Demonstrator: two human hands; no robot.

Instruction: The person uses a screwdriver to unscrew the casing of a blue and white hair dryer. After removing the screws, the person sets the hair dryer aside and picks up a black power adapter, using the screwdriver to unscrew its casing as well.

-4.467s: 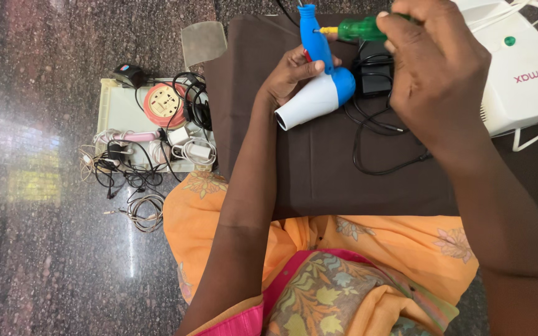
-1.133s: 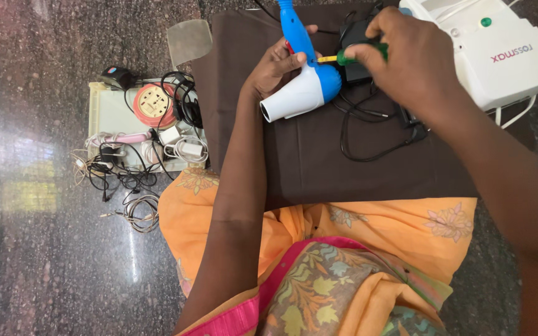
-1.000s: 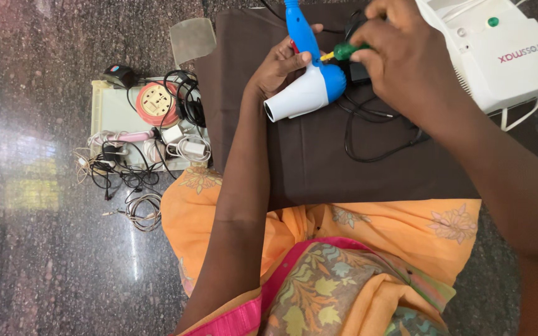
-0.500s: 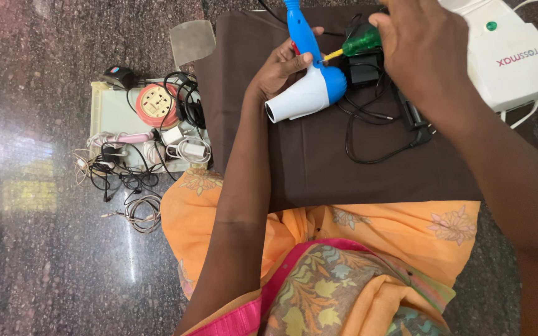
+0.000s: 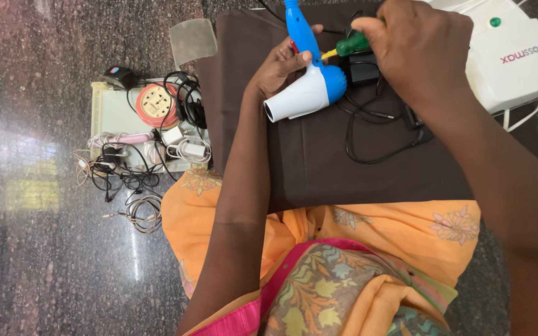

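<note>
Two hands, hair dryer (image 5: 309, 87) nozzle pointing lower-left

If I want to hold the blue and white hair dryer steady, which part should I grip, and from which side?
Grip the blue handle of the hair dryer from its left side, as the left hand does. The handle is slim and long; the right hand and green screwdriver occupy the other side.

Your right hand (image 5: 421, 46) has tilted the green screwdriver (image 5: 350, 45) back down, its tip now against the blue-and-white hair dryer (image 5: 309, 84) again.
</note>
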